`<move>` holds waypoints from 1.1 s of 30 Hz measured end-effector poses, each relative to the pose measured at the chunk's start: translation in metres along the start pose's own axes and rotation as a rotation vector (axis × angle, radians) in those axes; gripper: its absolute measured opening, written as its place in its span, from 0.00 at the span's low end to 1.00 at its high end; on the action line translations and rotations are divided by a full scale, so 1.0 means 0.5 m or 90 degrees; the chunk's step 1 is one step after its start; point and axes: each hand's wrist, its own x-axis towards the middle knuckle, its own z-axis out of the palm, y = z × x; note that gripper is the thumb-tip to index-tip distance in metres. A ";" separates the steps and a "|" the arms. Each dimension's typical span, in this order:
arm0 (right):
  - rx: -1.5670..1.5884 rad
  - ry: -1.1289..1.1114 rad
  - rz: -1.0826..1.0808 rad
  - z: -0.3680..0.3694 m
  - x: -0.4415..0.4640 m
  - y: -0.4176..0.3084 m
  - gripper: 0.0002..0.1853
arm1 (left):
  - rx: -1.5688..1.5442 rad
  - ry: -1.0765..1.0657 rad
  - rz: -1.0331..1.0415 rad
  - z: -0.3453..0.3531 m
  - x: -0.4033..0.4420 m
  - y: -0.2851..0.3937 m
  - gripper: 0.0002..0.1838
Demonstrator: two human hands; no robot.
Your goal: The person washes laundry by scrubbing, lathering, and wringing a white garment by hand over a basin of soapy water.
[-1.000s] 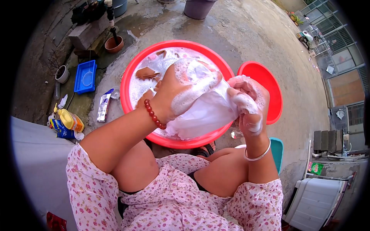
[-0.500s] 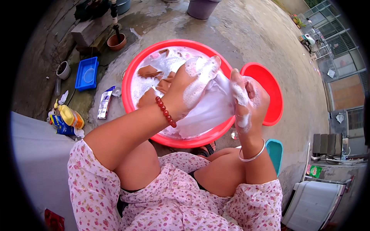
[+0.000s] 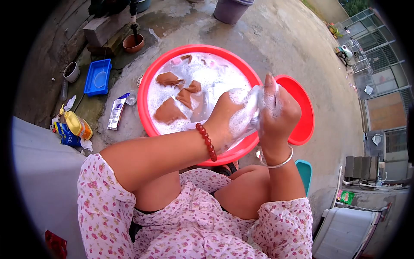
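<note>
A large red basin (image 3: 145, 101) holds white suds with brown cloth (image 3: 169, 111) showing among them. Above its right rim my left hand (image 3: 233, 116), foamy and with a red bead bracelet at the wrist, is closed on white cloth (image 3: 253, 108). Pressed against it, my right hand (image 3: 278, 108) is also closed on the white cloth, with its thumb up and a silver bangle on the wrist. Most of the white cloth is hidden by my hands and left forearm.
Right of the basin lies a smaller red basin (image 3: 304, 114), with a teal basin (image 3: 304, 172) nearer me. At left are a blue tray (image 3: 89, 82), a yellow bottle (image 3: 75, 123) and a packet (image 3: 115, 114). A purple bucket (image 3: 230, 12) stands beyond.
My left hand has moved right and down to meet my right hand. The white cloth, earlier spread between them, is now bunched, and more brown cloth shows in the basin.
</note>
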 end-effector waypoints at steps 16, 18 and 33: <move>-0.036 -0.061 -0.007 0.006 -0.012 -0.005 0.14 | -0.025 -0.003 -0.116 -0.014 -0.010 0.000 0.08; -0.028 -0.054 -0.029 0.002 -0.014 -0.011 0.12 | 0.010 -0.007 -0.088 -0.007 -0.015 0.005 0.08; -0.012 -0.076 -0.072 -0.013 -0.031 -0.047 0.14 | -0.140 -0.070 -0.211 -0.030 -0.010 0.010 0.07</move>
